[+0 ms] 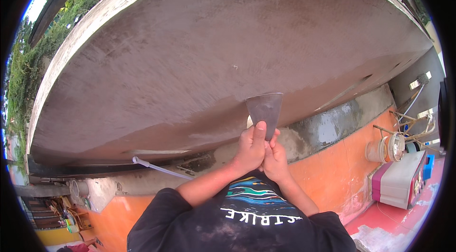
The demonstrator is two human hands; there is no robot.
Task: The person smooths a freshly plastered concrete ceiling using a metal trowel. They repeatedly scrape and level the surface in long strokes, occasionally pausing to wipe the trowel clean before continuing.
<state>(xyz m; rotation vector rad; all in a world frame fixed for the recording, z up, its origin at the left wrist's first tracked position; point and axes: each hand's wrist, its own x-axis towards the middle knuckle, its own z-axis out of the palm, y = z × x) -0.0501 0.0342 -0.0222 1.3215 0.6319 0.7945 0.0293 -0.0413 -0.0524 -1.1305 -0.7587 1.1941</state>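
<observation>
Clamping my left hand (250, 148) and right hand (276, 160) together on the scraper (265, 111), I have its wide edge up at the plaster wall (228, 38); whether it touches, I can't tell. Open plaster spreads either side, out to a pale rim (114, 9). Well off right, two buckets (376, 150) sit close together, contents unclear.
</observation>
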